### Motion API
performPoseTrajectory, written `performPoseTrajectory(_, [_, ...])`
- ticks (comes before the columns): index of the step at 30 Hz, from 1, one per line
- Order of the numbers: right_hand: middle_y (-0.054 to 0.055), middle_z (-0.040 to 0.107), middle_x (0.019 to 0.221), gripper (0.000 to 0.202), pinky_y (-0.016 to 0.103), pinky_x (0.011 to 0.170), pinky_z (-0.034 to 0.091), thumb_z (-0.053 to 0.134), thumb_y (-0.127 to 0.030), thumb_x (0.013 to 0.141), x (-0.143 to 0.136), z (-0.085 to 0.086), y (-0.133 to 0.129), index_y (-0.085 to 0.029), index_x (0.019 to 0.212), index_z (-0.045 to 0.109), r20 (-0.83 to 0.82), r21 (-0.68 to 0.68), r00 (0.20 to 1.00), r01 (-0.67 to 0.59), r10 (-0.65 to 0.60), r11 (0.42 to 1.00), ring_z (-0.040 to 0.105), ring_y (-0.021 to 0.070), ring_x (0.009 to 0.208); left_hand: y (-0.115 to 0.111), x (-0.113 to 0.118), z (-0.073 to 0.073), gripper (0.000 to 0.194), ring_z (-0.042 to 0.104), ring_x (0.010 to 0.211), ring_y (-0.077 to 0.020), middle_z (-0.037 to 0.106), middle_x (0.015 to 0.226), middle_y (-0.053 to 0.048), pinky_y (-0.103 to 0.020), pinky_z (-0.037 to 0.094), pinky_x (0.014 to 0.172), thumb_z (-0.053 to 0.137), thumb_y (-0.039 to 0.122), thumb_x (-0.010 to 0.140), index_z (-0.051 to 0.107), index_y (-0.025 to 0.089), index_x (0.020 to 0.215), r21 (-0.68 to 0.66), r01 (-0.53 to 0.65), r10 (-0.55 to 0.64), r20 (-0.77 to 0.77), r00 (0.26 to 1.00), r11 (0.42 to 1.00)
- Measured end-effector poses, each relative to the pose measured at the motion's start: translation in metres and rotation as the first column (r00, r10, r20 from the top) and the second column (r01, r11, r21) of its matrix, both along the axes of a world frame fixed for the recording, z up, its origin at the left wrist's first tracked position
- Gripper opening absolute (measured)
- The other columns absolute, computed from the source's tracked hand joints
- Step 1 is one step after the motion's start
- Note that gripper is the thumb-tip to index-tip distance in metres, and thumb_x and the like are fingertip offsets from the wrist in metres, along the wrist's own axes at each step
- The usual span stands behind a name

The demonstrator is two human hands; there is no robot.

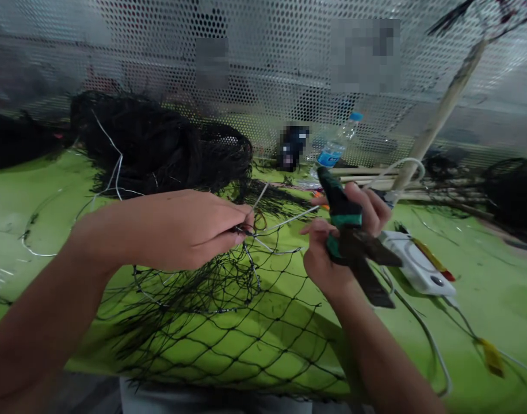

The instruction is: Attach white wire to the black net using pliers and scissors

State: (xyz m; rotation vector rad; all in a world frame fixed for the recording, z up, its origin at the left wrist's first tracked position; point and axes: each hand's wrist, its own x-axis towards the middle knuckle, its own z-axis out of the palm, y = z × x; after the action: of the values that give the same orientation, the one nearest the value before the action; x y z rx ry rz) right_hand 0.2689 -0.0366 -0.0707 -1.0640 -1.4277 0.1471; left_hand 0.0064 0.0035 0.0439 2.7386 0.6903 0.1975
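My left hand (181, 230) is closed in a pinch at the edge of a black knotted net (246, 330). White cord (287, 220) comes out from its fingertips, with one strand reaching right toward my right hand (332, 259). That hand is wrapped round a pair of scissors (369, 259) with green and black handles; the dark blades point down and right, away from the net. Whether the right fingertips also touch the cord end, I cannot tell. Loose black strands bunch beneath my left hand, and the net spreads over the green surface (496, 322) toward its front edge.
Behind lie heaps of black netting (146, 138) against a perforated metal screen (263, 75). A blue-capped plastic bottle (332, 152) stands at the back. On the right are a white box (414, 264) with a cable, pale sticks (362, 171) and a slanted pole (445, 109).
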Motion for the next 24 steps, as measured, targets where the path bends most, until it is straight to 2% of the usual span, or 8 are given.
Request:
performPoseTrajectory(2, [0.013,0.047,0.147,0.040,0.041,0.069,0.067,0.064,-0.038,0.101,-0.005,0.004,-0.001,-0.034,0.140,0.059,-0.038,0.068,0.999,0.028,-0.026,0.997,0.067,0.0330,0.121,-0.002,0.002,0.001,0.026,0.070,0.093,-0.0219,0.075,0.105,-0.004,-0.032,0.048,0.081,0.046,0.035,0.108,0.069,0.024,0.108,0.015,0.020,-0.020,-0.020,1.000,1.000])
performPoseTrajectory(4, [0.011,0.060,0.136,0.032,0.039,0.064,0.067,0.063,-0.040,0.103,-0.010,0.009,-0.003,-0.036,0.135,0.062,-0.116,-0.010,0.990,-0.079,0.077,0.997,0.069,0.0306,0.115,-0.004,0.003,0.002,0.025,0.071,0.094,-0.0223,0.075,0.106,-0.005,-0.033,0.047,0.081,0.045,0.034,0.108,0.068,0.023,0.110,0.030,0.034,-0.033,-0.015,0.999,0.999])
performPoseTrajectory(7, [0.007,0.069,0.122,0.027,0.041,0.067,0.067,0.062,-0.042,0.103,-0.011,0.014,-0.004,-0.037,0.130,0.063,-0.286,-0.104,0.940,-0.223,0.185,0.969,0.070,0.0288,0.112,-0.003,0.004,0.002,0.021,0.071,0.090,-0.0212,0.075,0.103,-0.004,-0.032,0.046,0.079,0.048,0.034,0.108,0.065,0.024,0.113,0.047,0.040,-0.041,0.029,0.999,0.998])
performPoseTrajectory(12, [0.006,0.069,0.117,0.021,0.046,0.087,0.064,0.061,-0.043,0.101,-0.005,0.015,0.002,-0.033,0.118,0.065,-0.408,-0.116,0.884,-0.298,0.228,0.947,0.069,0.0259,0.107,-0.001,0.005,0.003,0.014,0.068,0.087,-0.0178,0.073,0.101,-0.002,-0.030,0.044,0.078,0.051,0.030,0.107,0.061,0.024,0.114,0.092,0.070,-0.082,0.138,0.987,0.993])
performPoseTrajectory(14, [0.005,0.066,0.110,0.013,0.048,0.099,0.059,0.063,-0.040,0.099,-0.006,0.016,0.002,-0.031,0.109,0.064,-0.425,-0.082,0.876,-0.287,0.226,0.955,0.068,0.0245,0.107,0.000,0.006,0.002,0.012,0.066,0.087,-0.0170,0.072,0.102,-0.002,-0.030,0.044,0.079,0.052,0.028,0.107,0.059,0.024,0.115,0.129,0.075,-0.096,0.168,0.981,0.989])
performPoseTrajectory(16, [0.003,0.061,0.100,0.008,0.047,0.102,0.056,0.063,-0.037,0.099,-0.007,0.020,-0.001,-0.030,0.102,0.062,-0.457,-0.054,0.849,-0.325,0.266,0.944,0.067,0.0225,0.100,0.001,0.007,0.000,0.011,0.064,0.089,-0.0174,0.071,0.104,-0.002,-0.031,0.045,0.083,0.053,0.026,0.106,0.058,0.024,0.116,0.203,0.059,-0.098,0.192,0.976,0.977])
performPoseTrajectory(21, [-0.002,0.054,0.088,0.014,0.035,0.072,0.055,0.073,-0.036,0.095,-0.006,0.028,-0.013,-0.028,0.096,0.061,-0.486,-0.037,0.733,-0.562,0.477,0.826,0.058,0.0159,0.072,0.004,0.014,-0.012,0.025,0.064,0.117,-0.0216,0.069,0.124,-0.008,-0.037,0.048,0.101,0.059,0.014,0.101,0.053,0.022,0.124,0.411,-0.039,-0.138,0.393,0.909,0.911])
performPoseTrajectory(24, [-0.002,0.059,0.085,0.019,0.033,0.067,0.052,0.078,-0.038,0.093,-0.005,0.026,-0.021,-0.027,0.098,0.064,-0.487,-0.113,0.652,-0.707,0.581,0.698,0.060,0.0157,0.072,0.008,0.022,-0.024,0.019,0.065,0.108,-0.0193,0.069,0.116,-0.007,-0.035,0.051,0.094,0.060,0.008,0.097,0.053,0.022,0.107,0.516,-0.111,-0.188,0.492,0.850,0.849])
